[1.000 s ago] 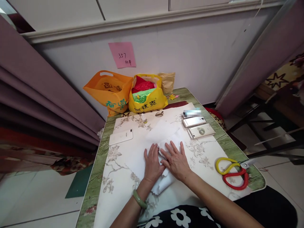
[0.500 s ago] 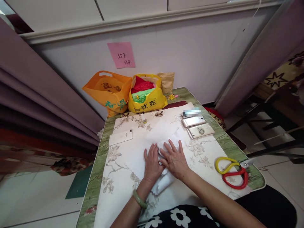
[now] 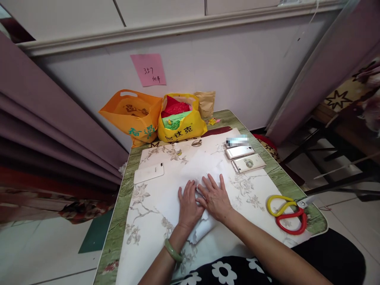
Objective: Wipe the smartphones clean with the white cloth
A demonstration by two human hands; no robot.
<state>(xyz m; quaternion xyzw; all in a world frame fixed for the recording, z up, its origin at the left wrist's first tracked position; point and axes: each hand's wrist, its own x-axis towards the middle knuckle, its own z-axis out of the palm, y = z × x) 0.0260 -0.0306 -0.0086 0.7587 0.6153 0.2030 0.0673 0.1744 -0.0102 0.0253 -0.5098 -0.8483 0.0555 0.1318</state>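
Observation:
A white sheet, cloth or paper I cannot tell, (image 3: 200, 165) lies on the flowered table cover, with a folded or curled part and a ragged edge toward me. My left hand (image 3: 190, 204) rests flat on it, fingers stretched forward. Beside it, my right hand (image 3: 215, 198) presses down with its fingers spread. The thumbs nearly meet over the sheet, and the part beneath both palms is hidden. A green bangle (image 3: 173, 251) circles my left wrist.
Scissors (image 3: 292, 213) with yellow and red handles lie at right. Phones (image 3: 248, 163) sit at back right, a white phone (image 3: 149, 173) at left. A small bottle (image 3: 177, 149), an orange bag (image 3: 130, 113) and a filled yellow bag (image 3: 182, 128) stand behind.
The whole view has shifted slightly, so things appear a little further left. Both hands stay flat on the white sheet, with hardly any movement.

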